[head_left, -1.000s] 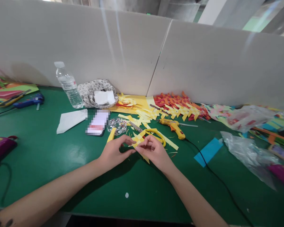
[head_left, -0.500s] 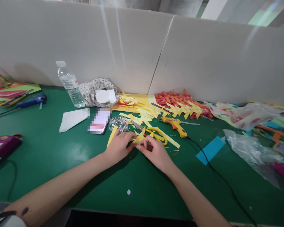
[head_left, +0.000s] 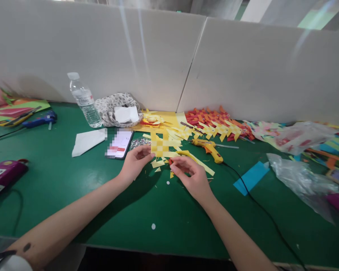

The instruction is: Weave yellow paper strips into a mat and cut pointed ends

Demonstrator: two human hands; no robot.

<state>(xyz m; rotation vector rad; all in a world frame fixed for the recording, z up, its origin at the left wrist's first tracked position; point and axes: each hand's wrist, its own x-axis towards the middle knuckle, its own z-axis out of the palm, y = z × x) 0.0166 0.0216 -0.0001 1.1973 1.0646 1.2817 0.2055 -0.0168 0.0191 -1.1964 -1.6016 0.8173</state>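
Note:
My left hand (head_left: 135, 160) pinches the lower left edge of a woven paper piece (head_left: 159, 146), a yellow and pale-yellow checker with loose strip ends. The piece is held up over the paper scraps. To its right, my right hand (head_left: 190, 175) has bent fingers, with the thumb tip slightly apart from the fingertips and nothing visible between them. A small red bit shows just by those fingertips. Yellow-handled scissors (head_left: 188, 153) lie behind my right hand, partly hidden. Pale-yellow paper offcuts (head_left: 158, 163) are scattered below the woven piece.
A yellow glue gun (head_left: 209, 146) with a black cord lies right of the scissors. Behind are finished red and yellow woven pieces (head_left: 220, 130). Leftward are a phone (head_left: 121, 145), a tray of small beads (head_left: 139, 143), a water bottle (head_left: 86, 103) and a purple power strip (head_left: 5, 175).
The woven piece has been raised and turned flat toward me in my left hand. My right hand has come away from it, to the right. A small white dot now shows on the table.

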